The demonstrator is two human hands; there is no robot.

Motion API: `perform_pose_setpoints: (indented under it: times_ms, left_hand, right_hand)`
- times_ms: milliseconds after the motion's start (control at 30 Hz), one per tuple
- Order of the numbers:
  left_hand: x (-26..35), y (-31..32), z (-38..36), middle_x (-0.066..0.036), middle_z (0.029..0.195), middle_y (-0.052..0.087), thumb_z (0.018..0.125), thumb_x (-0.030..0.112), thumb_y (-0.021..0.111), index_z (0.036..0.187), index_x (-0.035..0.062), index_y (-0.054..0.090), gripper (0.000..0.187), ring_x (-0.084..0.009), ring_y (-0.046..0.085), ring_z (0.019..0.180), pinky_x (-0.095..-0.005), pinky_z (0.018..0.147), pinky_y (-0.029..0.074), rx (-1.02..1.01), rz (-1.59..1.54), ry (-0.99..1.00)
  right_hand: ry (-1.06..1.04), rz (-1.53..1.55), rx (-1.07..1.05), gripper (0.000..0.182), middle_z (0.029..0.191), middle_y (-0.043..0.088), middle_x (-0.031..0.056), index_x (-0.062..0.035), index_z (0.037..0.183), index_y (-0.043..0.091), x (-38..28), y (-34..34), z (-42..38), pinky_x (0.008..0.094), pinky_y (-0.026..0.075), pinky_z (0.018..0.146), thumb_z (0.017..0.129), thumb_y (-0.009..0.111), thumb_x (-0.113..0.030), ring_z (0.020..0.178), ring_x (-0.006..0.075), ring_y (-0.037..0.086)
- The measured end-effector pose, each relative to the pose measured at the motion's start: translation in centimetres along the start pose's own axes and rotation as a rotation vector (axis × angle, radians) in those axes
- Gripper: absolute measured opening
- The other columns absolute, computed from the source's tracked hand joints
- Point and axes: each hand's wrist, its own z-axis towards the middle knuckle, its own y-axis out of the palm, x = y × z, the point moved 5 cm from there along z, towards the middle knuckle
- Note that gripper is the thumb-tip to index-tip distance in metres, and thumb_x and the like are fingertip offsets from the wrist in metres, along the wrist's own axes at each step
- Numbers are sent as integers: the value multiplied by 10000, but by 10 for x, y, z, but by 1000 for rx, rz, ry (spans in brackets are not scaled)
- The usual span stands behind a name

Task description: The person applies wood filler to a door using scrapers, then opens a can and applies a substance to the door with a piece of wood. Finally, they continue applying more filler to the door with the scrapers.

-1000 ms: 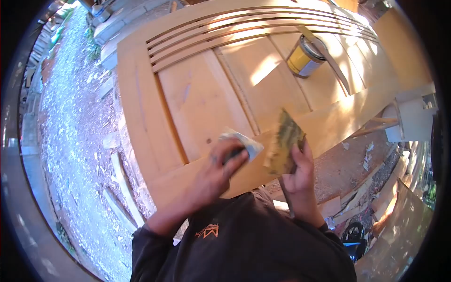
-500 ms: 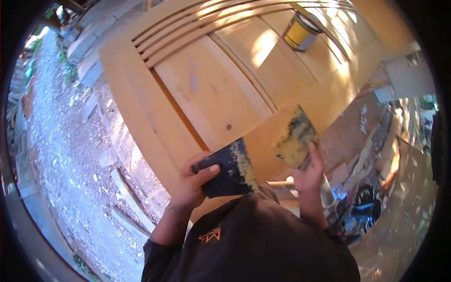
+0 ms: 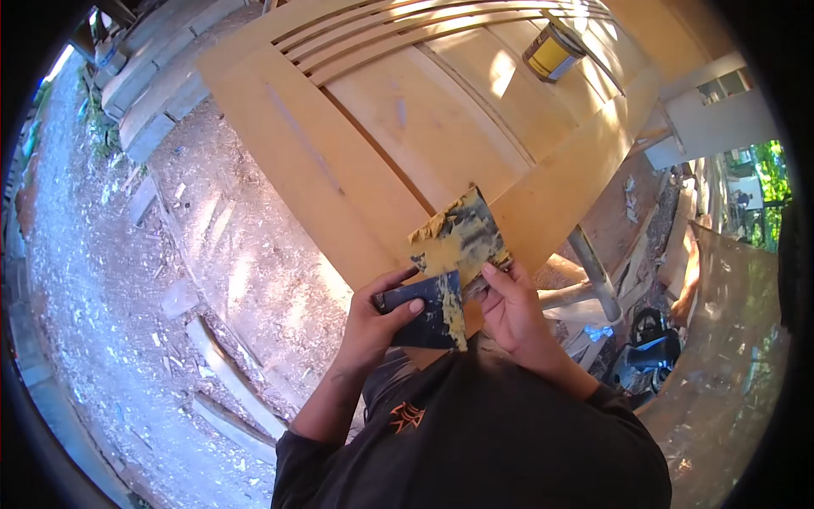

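My left hand (image 3: pixel 370 321) grips a dark, flat putty spreader (image 3: pixel 424 318), thumb on its face and a strip of yellowish putty along its right edge. In my right hand (image 3: pixel 512 310) is a second putty spreader (image 3: pixel 462 236), pinched at its lower corner. Thick yellow putty coats much of this one, mostly toward its upper left edge, with dark patches showing through. Its lower part overlaps the top of the left spreader in this view. Both are held in front of my body, over the near end of a wooden door (image 3: pixel 292 170) with panels and slats.
A tin can (image 3: pixel 553 53) with a yellow label stands on the far part of the door, a flat stick (image 3: pixel 585 59) beside it. Wood offcuts (image 3: pixel 233 373) lie on the littered ground at left. A round-ended wooden support (image 3: pixel 593 280) and a dark object (image 3: pixel 649 348) are at right.
My right hand has brought its spreader left and turned it, so it now overlaps the left one. My left hand has shifted slightly right. The view has shifted over the door.
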Motion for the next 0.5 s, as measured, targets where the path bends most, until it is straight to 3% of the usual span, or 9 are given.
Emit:
perform_pose_setpoints:
  times_ms: [100, 200, 300, 333, 400, 500]
  left_hand:
    - [-11, 3, 12, -83, 942, 684, 815, 83, 734, 1101, -38, 626, 329, -125, 646, 843, -252, 779, 525, -23, -82, 6]
    - [-6, 5, 19, -71, 884, 694, 820, 82, 731, 1016, -30, 656, 238, -122, 654, 792, -248, 745, 533, -73, -152, 11]
    - [3, 10, 27, -61, 849, 697, 825, 82, 728, 977, -22, 668, 194, -115, 655, 771, -240, 721, 533, -66, -200, 52]
    - [1, 10, 31, -59, 845, 697, 826, 82, 728, 976, -21, 669, 191, -113, 654, 770, -238, 715, 531, -64, -188, 70]
    - [-9, 7, 39, -55, 839, 695, 830, 79, 721, 962, -23, 680, 172, -110, 648, 765, -238, 702, 523, -49, -157, 63]
    - [0, 7, 38, -51, 842, 695, 826, 76, 721, 950, -28, 686, 165, -109, 644, 766, -243, 702, 517, 35, 28, 51]
  right_hand:
    - [48, -57, -91, 320, 1181, 588, 100, -26, 1251, 478, -1, -7, -1, 358, 486, 922, 933, 515, -28, 1083, 194, 586]
    - [154, -127, -115, 347, 1187, 582, 102, -7, 1256, 476, -5, 2, 2, 369, 469, 946, 934, 553, -111, 1093, 197, 578]
    - [168, -335, -160, 435, 1194, 578, 105, 7, 1263, 471, -33, -4, 6, 366, 453, 967, 918, 602, -224, 1108, 195, 568]
    - [169, -569, -172, 535, 1214, 567, 108, 11, 1274, 464, -49, -22, 15, 356, 441, 982, 890, 635, -319, 1127, 187, 552]
    - [-7, -745, -306, 527, 1222, 557, 114, 16, 1273, 462, -104, -24, 40, 354, 423, 998, 886, 643, -293, 1145, 190, 537]
    - [-336, -1228, -91, 520, 1220, 554, 131, 14, 1270, 462, -211, -27, 90, 374, 398, 1015, 862, 670, -232, 1158, 213, 529]
